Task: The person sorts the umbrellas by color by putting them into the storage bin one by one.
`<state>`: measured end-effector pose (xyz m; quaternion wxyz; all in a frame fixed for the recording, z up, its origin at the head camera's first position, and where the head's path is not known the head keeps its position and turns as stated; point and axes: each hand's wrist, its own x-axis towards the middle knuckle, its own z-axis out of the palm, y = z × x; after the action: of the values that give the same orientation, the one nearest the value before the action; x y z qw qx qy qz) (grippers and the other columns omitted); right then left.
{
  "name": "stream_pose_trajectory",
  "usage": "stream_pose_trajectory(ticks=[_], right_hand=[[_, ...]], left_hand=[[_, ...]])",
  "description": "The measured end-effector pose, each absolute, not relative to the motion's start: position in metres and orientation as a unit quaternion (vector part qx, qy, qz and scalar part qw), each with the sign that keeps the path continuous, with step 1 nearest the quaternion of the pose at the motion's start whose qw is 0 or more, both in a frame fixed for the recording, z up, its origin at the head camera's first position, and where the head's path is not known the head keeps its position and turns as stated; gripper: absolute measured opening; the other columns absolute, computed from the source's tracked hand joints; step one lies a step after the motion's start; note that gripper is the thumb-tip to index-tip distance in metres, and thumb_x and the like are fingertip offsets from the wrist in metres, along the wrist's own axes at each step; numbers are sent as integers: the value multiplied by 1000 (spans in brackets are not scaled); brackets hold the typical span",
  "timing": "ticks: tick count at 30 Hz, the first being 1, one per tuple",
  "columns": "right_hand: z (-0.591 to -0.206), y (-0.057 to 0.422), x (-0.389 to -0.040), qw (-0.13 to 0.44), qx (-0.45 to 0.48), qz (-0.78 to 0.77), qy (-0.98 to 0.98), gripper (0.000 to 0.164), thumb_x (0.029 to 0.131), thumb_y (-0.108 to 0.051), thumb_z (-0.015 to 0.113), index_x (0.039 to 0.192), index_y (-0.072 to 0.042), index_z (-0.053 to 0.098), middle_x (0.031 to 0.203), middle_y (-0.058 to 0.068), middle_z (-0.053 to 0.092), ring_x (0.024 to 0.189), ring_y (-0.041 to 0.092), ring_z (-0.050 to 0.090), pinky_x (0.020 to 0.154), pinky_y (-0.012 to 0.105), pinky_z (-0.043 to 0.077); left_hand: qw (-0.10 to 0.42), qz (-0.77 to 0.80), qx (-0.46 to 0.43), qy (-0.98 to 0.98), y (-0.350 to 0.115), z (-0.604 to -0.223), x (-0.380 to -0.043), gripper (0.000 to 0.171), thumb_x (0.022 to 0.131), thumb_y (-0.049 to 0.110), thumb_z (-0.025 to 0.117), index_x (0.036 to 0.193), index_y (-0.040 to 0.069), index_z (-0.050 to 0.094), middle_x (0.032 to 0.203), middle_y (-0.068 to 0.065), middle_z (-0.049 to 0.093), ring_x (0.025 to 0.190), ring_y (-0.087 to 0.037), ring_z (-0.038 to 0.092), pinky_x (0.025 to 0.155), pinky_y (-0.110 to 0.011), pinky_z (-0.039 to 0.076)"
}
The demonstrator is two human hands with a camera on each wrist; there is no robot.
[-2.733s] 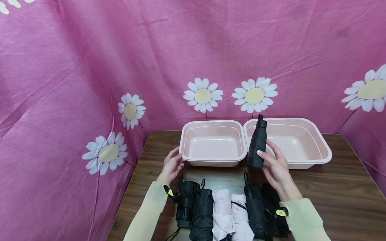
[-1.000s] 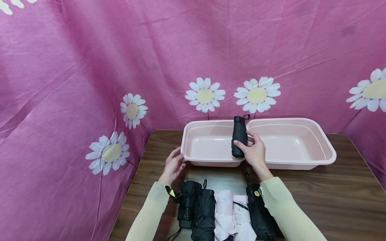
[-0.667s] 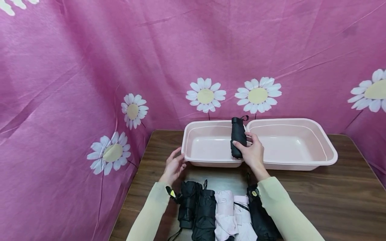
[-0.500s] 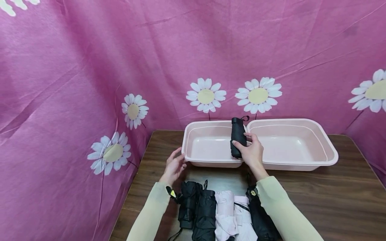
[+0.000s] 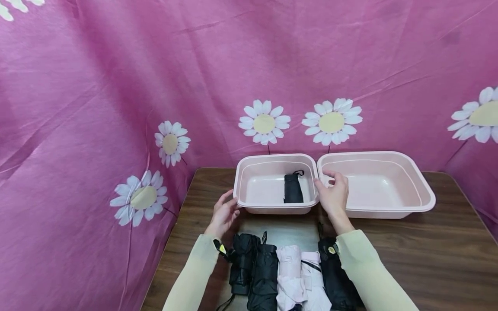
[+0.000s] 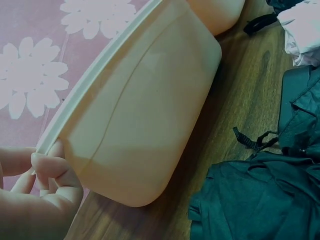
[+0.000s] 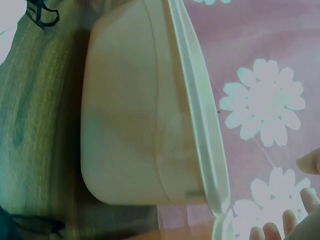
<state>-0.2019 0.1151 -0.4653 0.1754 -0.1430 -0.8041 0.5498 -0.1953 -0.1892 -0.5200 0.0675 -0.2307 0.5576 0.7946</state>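
A folded black umbrella (image 5: 293, 188) lies inside the left pale pink basin (image 5: 277, 208), toward its right side, its loop at the far end. My left hand (image 5: 223, 214) is at that basin's near left corner; in the left wrist view thumb and fingers pinch the rim (image 6: 65, 116). My right hand (image 5: 333, 196) hovers where the two basins meet, thumb and fingers spread with nothing between them. Only its fingertips (image 7: 310, 200) show in the right wrist view. In front lie several folded umbrellas, among them black ones (image 5: 263, 276) and a pale pink one (image 5: 289, 274).
The right pale pink basin (image 5: 404, 214) stands against the left one on the wooden table (image 5: 435, 242). A pink cloth with daisies (image 5: 218, 86) hangs behind. Partly under my right sleeve (image 5: 369, 263) lies another black umbrella (image 5: 336, 276).
My right hand carried the black umbrella left from over the right basin, laid it in the left basin and let go, then drew back rightward. My left hand stayed at the rim.
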Motion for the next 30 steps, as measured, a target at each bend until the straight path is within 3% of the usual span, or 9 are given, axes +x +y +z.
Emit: stream_pose_trajectory(ticks=[8,13,20,30], right_hand=[[-447,139,-191,187,-161,554,-795,36,85,-11,65,119,1,60,119,19,52,101,29,53,78,19,38],[-434,155,-183,198,-174,562,-784,35,86,-14,65,119,-2,60,112,-1,51,93,12,53,74,9,41],[-422,171,-170,245,-151,547,-786,37,86,-12,66,120,0,58,100,-16,49,83,-5,49,75,9,42],[-421,191,-145,275,-146,527,-791,43,84,-8,67,125,-2,55,93,-20,50,85,-4,52,76,7,42]], left_hand=[[66,800,-228,552,-188,-521,-195,45,95,3,55,139,13,47,89,-6,62,62,-8,61,51,-16,39],[67,801,-226,551,-190,-523,-195,45,95,4,55,139,12,46,87,-3,64,62,-8,61,51,-17,40],[66,803,-217,551,-191,-522,-195,46,96,3,54,140,11,44,90,-4,63,62,-8,61,51,-17,38],[71,802,-210,555,-191,-522,-193,46,96,5,54,141,11,43,84,-2,64,62,-7,60,50,-15,41]])
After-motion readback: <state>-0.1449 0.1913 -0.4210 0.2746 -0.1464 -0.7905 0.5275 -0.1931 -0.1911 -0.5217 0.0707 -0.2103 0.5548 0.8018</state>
